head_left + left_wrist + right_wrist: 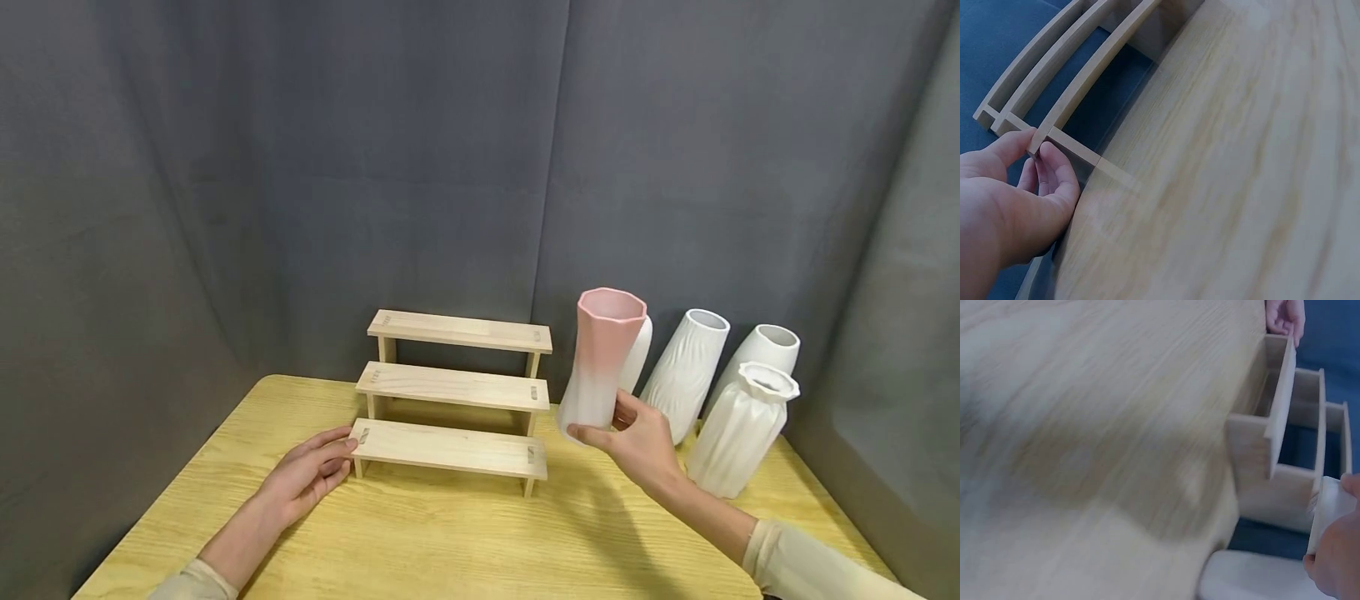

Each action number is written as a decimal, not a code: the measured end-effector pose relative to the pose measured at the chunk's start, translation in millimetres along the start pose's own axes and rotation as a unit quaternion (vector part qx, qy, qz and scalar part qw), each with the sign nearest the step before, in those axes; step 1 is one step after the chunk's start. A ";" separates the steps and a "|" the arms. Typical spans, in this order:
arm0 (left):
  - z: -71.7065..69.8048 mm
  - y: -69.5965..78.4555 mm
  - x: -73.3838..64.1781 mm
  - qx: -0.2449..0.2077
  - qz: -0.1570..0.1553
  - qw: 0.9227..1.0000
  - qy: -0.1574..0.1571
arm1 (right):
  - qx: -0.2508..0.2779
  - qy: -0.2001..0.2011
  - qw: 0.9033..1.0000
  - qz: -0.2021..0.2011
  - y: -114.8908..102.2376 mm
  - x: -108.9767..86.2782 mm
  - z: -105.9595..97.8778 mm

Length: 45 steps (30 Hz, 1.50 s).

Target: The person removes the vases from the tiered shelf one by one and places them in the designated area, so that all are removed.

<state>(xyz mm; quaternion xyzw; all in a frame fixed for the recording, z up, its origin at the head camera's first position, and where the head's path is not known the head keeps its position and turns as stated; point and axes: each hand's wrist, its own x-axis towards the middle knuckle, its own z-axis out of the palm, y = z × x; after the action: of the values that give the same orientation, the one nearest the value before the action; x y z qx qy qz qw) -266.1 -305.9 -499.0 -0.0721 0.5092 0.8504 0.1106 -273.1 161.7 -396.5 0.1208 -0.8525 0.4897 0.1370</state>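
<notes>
A three-tiered wooden display stand (450, 447) sits on the table. My left hand (306, 477) is at the left end of its lowest board; in the left wrist view the thumb and a finger (1013, 145) pinch that board's corner. With my right hand (643, 443) I grip a vase (602, 358) low down, thumb in front; it is pink at the rim, fading to white. The vase is upright, a little tilted, to the right of the stand. Only its white lower part (1333, 506) shows in the right wrist view.
White vases stand at the table's right: a ribbed one (686, 367), one with a frilled neck (738, 433), another behind it (776, 354), and one (637, 354) partly hidden by the pink vase. Grey curtains (405, 167) hang close behind the yellow wooden table (420, 542).
</notes>
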 end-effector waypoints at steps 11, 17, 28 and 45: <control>3.1 -2.8 -6.1 -0.004 0.006 1.000 -0.008 | -0.016 0.042 0.999 0.013 52.0 -17.2 -19.0; 4.1 -3.9 -8.8 -0.003 0.003 1.000 -0.009 | -0.052 0.060 0.997 0.027 77.5 -23.8 -25.2; 4.7 -6.4 -10.5 -0.013 0.003 1.000 -0.009 | -0.105 0.080 0.989 0.061 107.4 -28.3 -32.5; 2.1 -9.1 -10.1 -0.008 -0.010 1.000 0.005 | -0.153 0.100 0.982 0.037 126.4 -34.0 -29.9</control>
<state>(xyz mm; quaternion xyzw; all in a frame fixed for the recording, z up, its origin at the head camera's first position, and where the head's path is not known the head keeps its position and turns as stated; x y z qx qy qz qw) -254.0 -301.1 -503.4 -0.0826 0.5019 0.8532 0.1155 -280.9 252.2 -495.4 0.0172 -0.9035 0.3677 0.2196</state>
